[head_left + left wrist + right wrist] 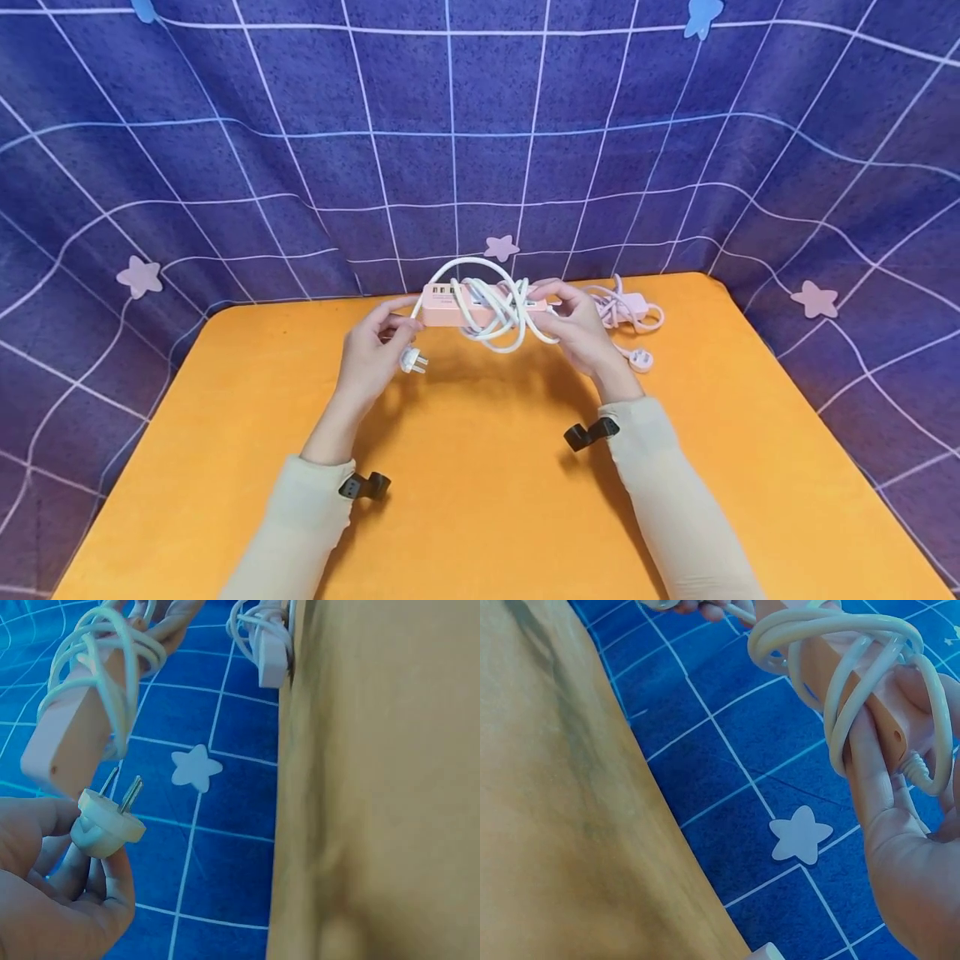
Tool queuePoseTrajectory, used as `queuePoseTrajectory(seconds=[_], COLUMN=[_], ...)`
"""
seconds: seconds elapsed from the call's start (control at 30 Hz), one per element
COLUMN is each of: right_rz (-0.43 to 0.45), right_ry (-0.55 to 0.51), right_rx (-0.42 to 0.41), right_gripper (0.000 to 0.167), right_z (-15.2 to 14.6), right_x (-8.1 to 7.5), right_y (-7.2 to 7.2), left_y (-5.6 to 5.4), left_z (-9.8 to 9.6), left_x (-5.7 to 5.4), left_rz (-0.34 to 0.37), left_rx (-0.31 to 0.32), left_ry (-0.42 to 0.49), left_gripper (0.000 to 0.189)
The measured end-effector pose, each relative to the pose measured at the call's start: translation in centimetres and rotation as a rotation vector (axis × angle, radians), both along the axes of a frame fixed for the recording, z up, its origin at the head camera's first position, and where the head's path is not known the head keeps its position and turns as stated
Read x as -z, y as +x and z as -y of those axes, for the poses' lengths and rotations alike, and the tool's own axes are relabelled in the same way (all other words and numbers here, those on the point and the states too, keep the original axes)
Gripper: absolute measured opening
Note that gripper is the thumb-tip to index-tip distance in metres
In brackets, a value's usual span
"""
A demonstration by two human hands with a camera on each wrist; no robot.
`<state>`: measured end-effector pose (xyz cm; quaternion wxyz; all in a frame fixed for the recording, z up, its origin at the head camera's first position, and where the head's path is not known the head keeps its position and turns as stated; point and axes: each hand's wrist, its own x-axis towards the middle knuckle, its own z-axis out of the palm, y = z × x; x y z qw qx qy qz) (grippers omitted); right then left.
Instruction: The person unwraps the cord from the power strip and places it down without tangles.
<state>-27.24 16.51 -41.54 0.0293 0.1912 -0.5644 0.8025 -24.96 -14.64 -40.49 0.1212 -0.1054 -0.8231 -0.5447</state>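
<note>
A pink power strip (444,312) is held up above the orange table, its white cord (483,263) wound in loose loops around its right half. My right hand (576,327) grips the strip's right end, where the cord comes out, as the right wrist view shows. On the other side my left hand (375,346) pinches the white plug (109,825) at the cord's end. The plug's metal prongs (130,795) stick out from its flat face, close to the strip's free end in the left wrist view.
Behind my right hand, a second pink power strip (633,307) lies at the table's back right with its cord bundled. Its plug (641,360) rests nearer on the orange table (480,500). A blue gridded cloth (495,167) with star shapes hangs behind and beside the table.
</note>
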Motion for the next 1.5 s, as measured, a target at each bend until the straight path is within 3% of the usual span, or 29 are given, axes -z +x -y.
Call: queuePoseTrajectory(seconds=[0.37, 0.5, 0.77, 0.93, 1.23, 1.5], right_rz=[0.020, 0.041, 0.058, 0.040, 0.049, 0.034], right_ry=[-0.002, -0.007, -0.004, -0.003, -0.019, -0.034], right_rx=[0.018, 0.034, 0.044, 0.044, 0.040, 0.064], right_gripper=[0.040, 0.037, 0.038, 0.036, 0.037, 0.037], right_z=[-0.3, -0.2, -0.1, -0.1, -0.3, -0.2], right_x=[0.2, 0.1, 0.2, -0.1, -0.4, -0.5], right_y=[-0.1, -0.1, -0.2, -0.1, 0.0, -0.1], left_y=[-0.8, -0.8, -1.1, -0.7, 0.0, 0.7], left_z=[0.4, 0.7, 1.6, 1.8, 2.4, 3.1], left_x=[-3.2, -4.0, -4.4, -5.1, -5.7, -6.0], left_rz=[-0.103, -0.143, -0.208, -0.256, -0.255, -0.288], left_rx=[-0.003, 0.017, 0.073, 0.091, 0.155, 0.209], left_ry=[-0.133, -0.139, -0.193, -0.210, -0.208, -0.283], left_gripper=[0.026, 0.024, 0.023, 0.024, 0.021, 0.018])
